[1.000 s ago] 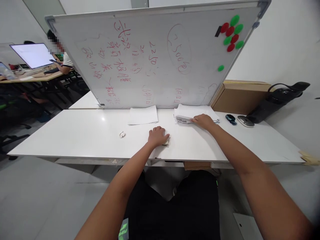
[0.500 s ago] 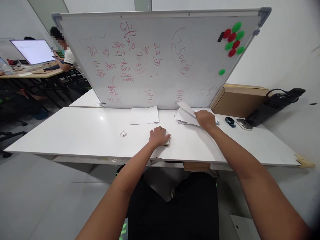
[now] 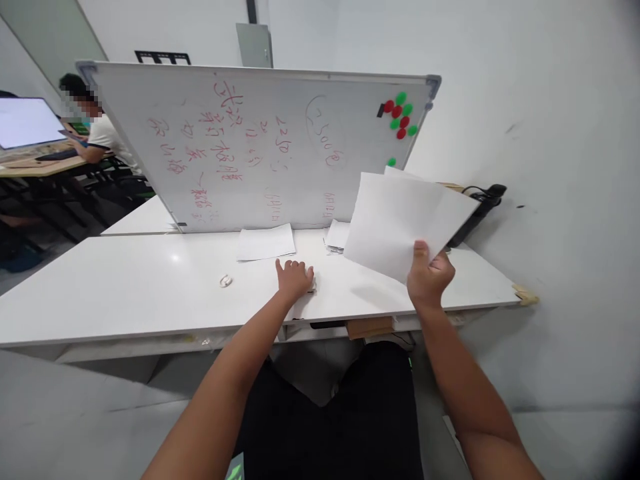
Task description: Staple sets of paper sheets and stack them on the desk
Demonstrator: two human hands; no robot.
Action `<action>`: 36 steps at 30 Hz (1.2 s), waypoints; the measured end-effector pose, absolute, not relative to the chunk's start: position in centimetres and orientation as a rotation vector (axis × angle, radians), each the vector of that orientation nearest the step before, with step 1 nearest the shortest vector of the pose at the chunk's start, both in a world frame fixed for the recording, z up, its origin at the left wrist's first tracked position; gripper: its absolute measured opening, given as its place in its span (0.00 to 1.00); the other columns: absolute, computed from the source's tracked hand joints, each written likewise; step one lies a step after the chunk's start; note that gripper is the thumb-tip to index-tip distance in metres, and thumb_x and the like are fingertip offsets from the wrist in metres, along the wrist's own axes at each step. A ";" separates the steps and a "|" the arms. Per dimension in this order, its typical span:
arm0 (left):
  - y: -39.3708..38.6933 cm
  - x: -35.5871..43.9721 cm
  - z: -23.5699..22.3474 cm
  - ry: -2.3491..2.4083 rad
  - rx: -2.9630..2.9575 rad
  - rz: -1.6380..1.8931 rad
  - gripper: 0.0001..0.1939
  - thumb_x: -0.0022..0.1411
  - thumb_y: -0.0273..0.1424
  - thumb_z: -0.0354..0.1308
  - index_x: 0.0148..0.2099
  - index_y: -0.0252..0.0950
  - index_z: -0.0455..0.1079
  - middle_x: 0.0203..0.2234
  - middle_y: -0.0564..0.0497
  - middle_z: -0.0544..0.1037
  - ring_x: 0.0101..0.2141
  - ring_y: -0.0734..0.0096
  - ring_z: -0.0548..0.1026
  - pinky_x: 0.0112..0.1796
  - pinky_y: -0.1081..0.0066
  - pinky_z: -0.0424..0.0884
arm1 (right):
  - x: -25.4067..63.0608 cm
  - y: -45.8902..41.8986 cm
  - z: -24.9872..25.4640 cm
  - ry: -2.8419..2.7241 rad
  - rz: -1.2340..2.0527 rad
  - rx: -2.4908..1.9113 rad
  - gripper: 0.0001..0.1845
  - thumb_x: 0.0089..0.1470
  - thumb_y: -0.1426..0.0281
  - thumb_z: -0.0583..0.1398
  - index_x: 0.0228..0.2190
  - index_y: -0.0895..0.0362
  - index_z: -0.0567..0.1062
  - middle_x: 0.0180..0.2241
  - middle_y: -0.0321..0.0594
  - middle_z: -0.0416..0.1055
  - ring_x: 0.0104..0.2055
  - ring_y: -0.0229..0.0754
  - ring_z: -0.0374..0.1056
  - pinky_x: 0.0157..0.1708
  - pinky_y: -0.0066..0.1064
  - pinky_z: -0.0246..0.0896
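Note:
My right hand [image 3: 430, 277] is closed on a few sheets of white paper [image 3: 400, 223], gripped by their lower right edge and held up above the desk. The thumb presses on the near face of the sheets. Low on the desk, my left hand [image 3: 294, 279] lies with its fingers spread over a small pale object [image 3: 312, 285]. That object is mostly hidden under the palm, and I cannot make out its kind. Behind the left hand lies a flat paper stack [image 3: 266, 242]. Another paper pile [image 3: 338, 235] is partly covered by the raised sheets.
A whiteboard [image 3: 225, 153] with red writing and round magnets [image 3: 401, 97] stands along the back of the white desk [image 3: 150, 287]. To the left lies a small white ring-like item [image 3: 226, 281]. A black bottle [image 3: 473, 217] stands at the right. A person [image 3: 107, 133] sits far left.
My right hand has lifted the sheets off the right pile and turned them up toward me. The left hand stays in place on the desk. The view has shifted right.

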State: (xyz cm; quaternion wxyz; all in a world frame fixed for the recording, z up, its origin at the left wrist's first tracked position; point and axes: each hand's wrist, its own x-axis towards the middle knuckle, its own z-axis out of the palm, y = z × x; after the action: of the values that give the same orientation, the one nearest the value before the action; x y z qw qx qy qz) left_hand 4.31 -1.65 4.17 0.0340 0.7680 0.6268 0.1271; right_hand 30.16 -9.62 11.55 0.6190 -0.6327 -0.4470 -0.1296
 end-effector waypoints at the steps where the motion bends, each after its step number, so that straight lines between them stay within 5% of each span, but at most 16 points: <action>1: -1.8 4.3 4.7 1.935 2.373 0.440 0.23 0.67 0.42 0.38 0.48 0.36 0.69 0.47 0.40 0.73 0.54 0.52 0.62 0.59 0.48 0.34 | 29.9 -10.8 11.2 -0.939 -0.238 -1.426 0.26 0.58 0.52 0.52 0.38 0.62 0.75 0.34 0.46 0.75 0.37 0.47 0.70 0.37 0.36 0.62; 5: -3.4 4.7 7.7 1.808 2.324 0.812 0.21 0.68 0.41 0.38 0.49 0.37 0.67 0.45 0.41 0.73 0.51 0.55 0.65 0.59 0.53 0.43 | 29.0 -15.2 8.5 -0.741 -0.156 -1.452 0.25 0.56 0.52 0.55 0.36 0.62 0.76 0.34 0.47 0.76 0.39 0.51 0.72 0.38 0.40 0.65; 9: -8.4 6.9 10.5 1.415 1.846 1.198 0.25 0.67 0.47 0.39 0.54 0.36 0.62 0.44 0.42 0.73 0.46 0.60 0.69 0.51 0.60 0.61 | 29.9 -18.7 5.4 -0.919 -0.403 -1.591 0.19 0.57 0.57 0.56 0.34 0.60 0.77 0.31 0.51 0.75 0.38 0.56 0.72 0.38 0.44 0.65; 12: -12.6 8.4 11.6 0.905 1.409 0.961 0.35 0.64 0.56 0.31 0.60 0.38 0.57 0.51 0.41 0.71 0.48 0.59 0.70 0.45 0.62 0.67 | 30.8 -20.3 4.2 -1.219 -0.580 -1.525 0.12 0.57 0.65 0.56 0.39 0.56 0.75 0.36 0.51 0.76 0.41 0.55 0.72 0.43 0.45 0.65; 16: -14.6 8.0 12.2 0.710 1.034 0.695 0.48 0.56 0.65 0.25 0.64 0.39 0.55 0.58 0.39 0.65 0.54 0.52 0.67 0.45 0.57 0.68 | 30.4 -21.4 3.7 -1.551 -0.552 -1.421 0.18 0.58 0.72 0.51 0.48 0.51 0.72 0.45 0.46 0.75 0.49 0.50 0.70 0.49 0.45 0.64; 19: -14.0 6.7 11.4 0.737 0.945 0.671 0.44 0.56 0.64 0.36 0.61 0.38 0.62 0.54 0.38 0.69 0.52 0.51 0.69 0.45 0.57 0.69 | 29.4 -21.8 3.0 -1.849 -0.426 -1.323 0.21 0.58 0.74 0.50 0.49 0.50 0.72 0.48 0.42 0.74 0.52 0.48 0.68 0.50 0.43 0.63; 24: -14.4 5.9 7.4 0.919 0.835 0.761 0.27 0.53 0.45 0.63 0.51 0.35 0.71 0.43 0.40 0.77 0.44 0.54 0.74 0.43 0.61 0.70 | 27.9 -22.7 0.7 -2.050 -0.310 -1.259 0.24 0.55 0.79 0.49 0.51 0.52 0.71 0.48 0.42 0.74 0.54 0.46 0.66 0.50 0.43 0.61; 32: -16.9 4.7 1.0 1.217 0.783 0.915 0.24 0.47 0.46 0.66 0.41 0.34 0.74 0.35 0.45 0.79 0.34 0.61 0.76 0.32 0.68 0.70 | 26.0 -25.2 -3.2 -2.175 0.026 -1.443 0.29 0.54 0.60 0.58 0.56 0.52 0.66 0.58 0.47 0.63 0.61 0.58 0.55 0.58 0.57 0.48; 36: -17.5 4.7 -0.4 1.248 0.724 0.913 0.24 0.46 0.46 0.67 0.41 0.34 0.74 0.32 0.46 0.79 0.30 0.64 0.75 0.31 0.68 0.70 | 25.6 -24.8 -4.5 -2.131 0.094 -1.474 0.27 0.57 0.65 0.54 0.59 0.49 0.62 0.59 0.46 0.60 0.62 0.55 0.54 0.59 0.56 0.49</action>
State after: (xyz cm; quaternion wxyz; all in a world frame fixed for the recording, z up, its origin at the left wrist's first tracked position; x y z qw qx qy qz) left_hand 4.72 -17.50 -0.36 0.6571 0.3197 0.5511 0.4030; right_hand 25.58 -24.85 -4.45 0.2712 -0.5471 -0.7911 0.0348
